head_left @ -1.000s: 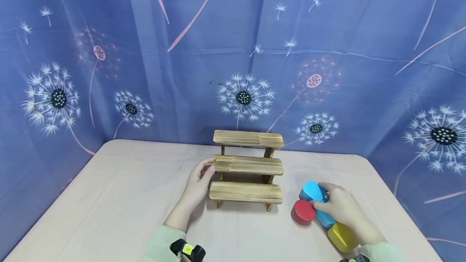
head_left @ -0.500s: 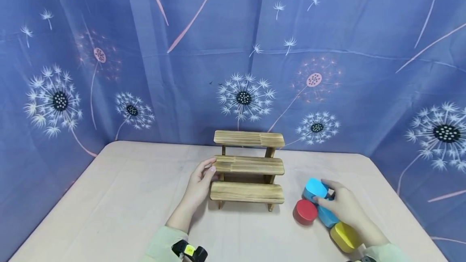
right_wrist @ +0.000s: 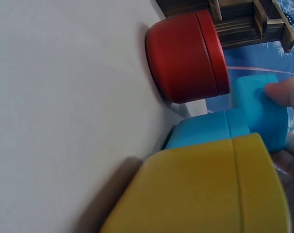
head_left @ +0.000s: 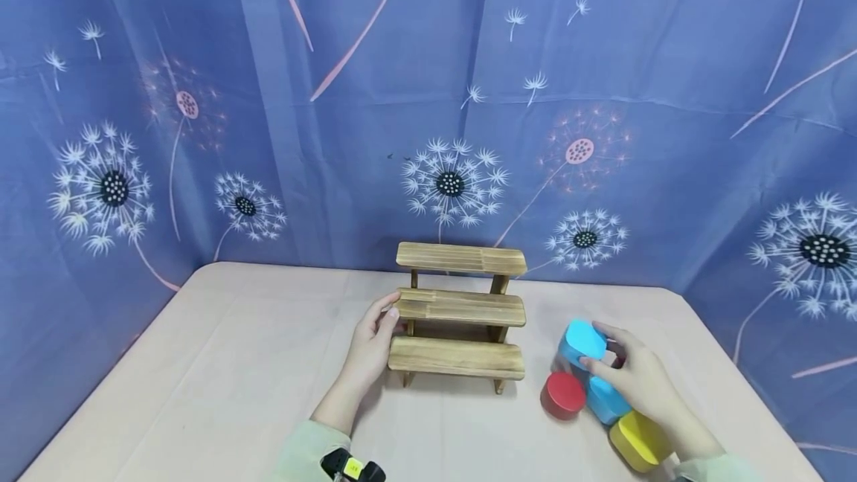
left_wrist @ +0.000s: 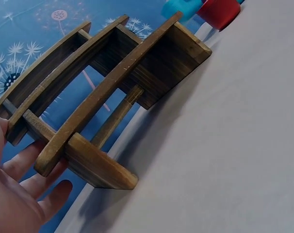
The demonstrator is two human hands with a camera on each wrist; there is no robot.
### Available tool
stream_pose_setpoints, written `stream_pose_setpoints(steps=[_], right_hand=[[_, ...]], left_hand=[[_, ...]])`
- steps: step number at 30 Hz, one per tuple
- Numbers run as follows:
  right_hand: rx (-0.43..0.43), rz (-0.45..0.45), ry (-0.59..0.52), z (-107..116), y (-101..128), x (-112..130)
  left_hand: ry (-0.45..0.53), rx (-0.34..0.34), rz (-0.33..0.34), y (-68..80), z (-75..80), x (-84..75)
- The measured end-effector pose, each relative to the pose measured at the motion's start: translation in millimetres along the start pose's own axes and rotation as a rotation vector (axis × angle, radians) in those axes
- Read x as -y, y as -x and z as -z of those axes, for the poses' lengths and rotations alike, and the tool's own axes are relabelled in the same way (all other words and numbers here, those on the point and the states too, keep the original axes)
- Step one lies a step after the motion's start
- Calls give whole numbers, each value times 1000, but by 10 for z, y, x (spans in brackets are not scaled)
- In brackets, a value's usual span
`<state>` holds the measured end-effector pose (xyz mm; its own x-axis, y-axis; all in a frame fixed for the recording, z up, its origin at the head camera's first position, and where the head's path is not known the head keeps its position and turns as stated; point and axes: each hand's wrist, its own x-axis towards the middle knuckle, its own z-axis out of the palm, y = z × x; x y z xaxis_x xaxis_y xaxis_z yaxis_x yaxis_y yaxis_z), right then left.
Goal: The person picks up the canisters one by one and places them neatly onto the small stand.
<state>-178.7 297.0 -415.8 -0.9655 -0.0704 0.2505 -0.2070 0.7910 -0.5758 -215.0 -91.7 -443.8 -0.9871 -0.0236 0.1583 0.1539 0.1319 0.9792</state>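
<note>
In the head view my left hand (head_left: 371, 341) grips the left end of the middle shelf of a three-tier wooden display stand (head_left: 458, 308). Its thumb lies on the shelf edge in the left wrist view, fingers beneath. My right hand (head_left: 639, 378) pinches a light-blue lidded tin (head_left: 581, 343) between thumb and fingers, apart from the tabletop. Below it stand a red tin (head_left: 563, 395), a second blue tin (head_left: 608, 400) and a yellow tin (head_left: 639, 440). The right wrist view has the yellow tin (right_wrist: 195, 189) closest. A dark red patch shows behind the right fingers, mostly hidden.
A pale cloth-covered table (head_left: 234, 370) carries everything. Behind and at both sides hangs a blue curtain (head_left: 348, 169) printed with dandelions, close behind the stand. The tins stand to the stand's right, near the table's right side.
My right hand has raised the light-blue tin slightly away from the other tins. The left hand keeps its hold on the stand; the view has shifted a little.
</note>
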Motion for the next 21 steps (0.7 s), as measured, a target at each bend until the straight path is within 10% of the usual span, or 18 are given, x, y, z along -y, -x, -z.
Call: stream_pose_setpoints(steps=[14,21], right_hand=[[-97,20,-213,67,25,121],[-108,36,-280,99,4,210]], left_hand=[[-47,-21,-101,27,-13,54],[-13,-5,-41,8,-4,40]])
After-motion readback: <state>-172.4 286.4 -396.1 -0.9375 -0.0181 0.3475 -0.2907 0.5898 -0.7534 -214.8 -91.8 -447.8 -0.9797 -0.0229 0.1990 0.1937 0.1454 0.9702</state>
